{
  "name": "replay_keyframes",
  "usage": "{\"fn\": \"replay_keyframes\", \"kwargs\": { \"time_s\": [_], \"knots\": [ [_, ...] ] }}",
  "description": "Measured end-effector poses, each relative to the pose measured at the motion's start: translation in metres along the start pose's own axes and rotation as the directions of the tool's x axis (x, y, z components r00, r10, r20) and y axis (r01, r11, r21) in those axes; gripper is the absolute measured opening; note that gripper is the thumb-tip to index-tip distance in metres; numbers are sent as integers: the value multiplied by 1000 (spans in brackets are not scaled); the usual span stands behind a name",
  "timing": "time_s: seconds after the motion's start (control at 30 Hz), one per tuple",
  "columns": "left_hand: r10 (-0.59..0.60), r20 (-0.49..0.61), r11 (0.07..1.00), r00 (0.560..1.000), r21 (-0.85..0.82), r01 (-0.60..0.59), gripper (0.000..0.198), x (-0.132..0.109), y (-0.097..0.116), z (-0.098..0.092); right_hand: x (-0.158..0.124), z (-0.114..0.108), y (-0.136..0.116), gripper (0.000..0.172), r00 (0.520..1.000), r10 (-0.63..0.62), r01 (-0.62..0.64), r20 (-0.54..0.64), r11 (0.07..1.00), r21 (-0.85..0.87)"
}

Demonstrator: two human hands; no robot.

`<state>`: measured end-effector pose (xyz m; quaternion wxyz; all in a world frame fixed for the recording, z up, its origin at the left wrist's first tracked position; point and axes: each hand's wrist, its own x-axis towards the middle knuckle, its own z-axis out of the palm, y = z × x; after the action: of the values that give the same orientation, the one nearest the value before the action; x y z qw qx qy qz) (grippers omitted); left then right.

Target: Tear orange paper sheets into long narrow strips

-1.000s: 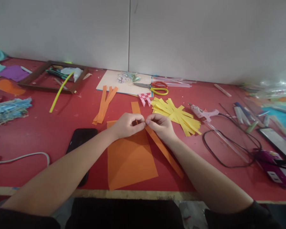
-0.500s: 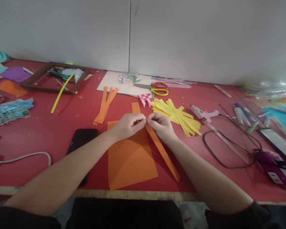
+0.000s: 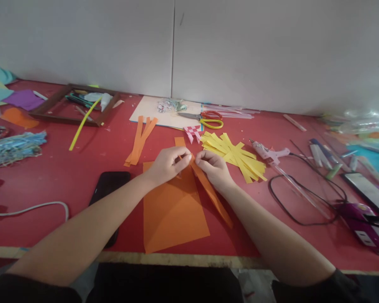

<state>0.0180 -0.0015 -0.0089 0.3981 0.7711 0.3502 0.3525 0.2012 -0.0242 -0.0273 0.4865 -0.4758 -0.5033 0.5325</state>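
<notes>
Paper strip [image 3: 212,194], held in right hand [image 3: 215,167] grip, slants toward front edge of worktop [image 3: 66,176]; left hand [image 3: 167,165] grip is narrow, contents unclear.

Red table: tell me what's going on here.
A person sits or stands at the red table, working with orange paper. The right hand pinches an orange strip near its far end, and the left hand is right beside it; whether its grip is also on the strip is hard to tell. Under the left hand lies an orange sheet. Yellow strips lie in a pile just beyond the right hand, with a pink glue gun farther right.
</notes>
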Motion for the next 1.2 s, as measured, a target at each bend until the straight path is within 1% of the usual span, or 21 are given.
{"fn": "replay_keyframes", "kwargs": {
  "time_s": [0.23, 0.3, 0.37, 0.47, 0.53, 0.63, 0.7, 0.77, 0.8, 0.87, 0.9, 0.93, 1.0, 1.03, 1.1, 1.2],
  "knots": [
    [38, -95, 998, 995, 56, -33, 26, 1, -1, 1, 0, 0, 4, 11, 1000, 1, -1, 25, 1000, -14],
    [23, -148, 999, 989, 41, -17, 26, 1, -1, 0, 0, 0, 4, 9, 1000, 4, -4, 27, 1000, -15],
    [-31, -212, 999, 977, -13, 29, 26, 2, -3, -1, 0, 0, 4, 7, 1000, 14, -13, 27, 1000, -23],
    [-133, -313, 988, 940, -121, 100, 26, 4, -6, -3, -1, 1, 2, 5, 999, 23, -22, 22, 999, -34],
    [-169, -383, 981, 908, -158, 116, 26, 5, -7, -4, -2, 1, 0, 5, 999, 40, -40, 32, 999, -18],
    [-171, -495, 980, 852, -174, 96, 28, 6, -9, -6, -3, 2, -3, 5, 996, 68, -68, 54, 998, -13],
    [-171, -537, 976, 826, -206, 69, 28, 8, -10, -6, -3, 1, -4, 4, 996, 71, -70, 55, 997, -26],
    [-223, -526, 949, 821, -308, 61, 26, 11, -12, -4, -2, 1, -3, 4, 996, 78, -78, 45, 997, -13],
    [-265, -488, 924, 832, -375, 74, 30, 12, -13, -3, -1, 1, -2, 5, 996, 84, -84, 36, 996, 3],
    [-324, -363, 879, 874, -457, 136, 40, 13, -15, 1, 0, 0, -1, 6, 996, 92, -92, 8, 995, 33],
    [-323, -296, 879, 899, -445, 169, 42, 13, -15, 2, 1, 0, 0, 7, 996, 92, -92, -5, 995, 41],
    [-307, -237, 897, 922, -395, 197, 42, 11, -14, 4, 1, -1, 0, 8, 996, 90, -89, -20, 995, 43],
    [-243, -178, 952, 953, -233, 199, 37, 8, -11, 6, 2, -1, 0, 10, 996, 87, -86, -35, 996, 34],
    [-238, -158, 964, 958, -156, 213, 35, 6, -9, 7, 2, -1, 1, 11, 995, 90, -89, -34, 996, 28],
    [-219, -137, 974, 966, -83, 209, 34, 3, -5, 8, 1, -1, 1, 10, 996, 85, -85, -26, 996, 19],
    [-180, -149, 981, 972, -98, 166, 31, 3, -2, 7, 0, 0, 2, 10, 998, 62, -62, -11, 998, 19]
  ]
}}
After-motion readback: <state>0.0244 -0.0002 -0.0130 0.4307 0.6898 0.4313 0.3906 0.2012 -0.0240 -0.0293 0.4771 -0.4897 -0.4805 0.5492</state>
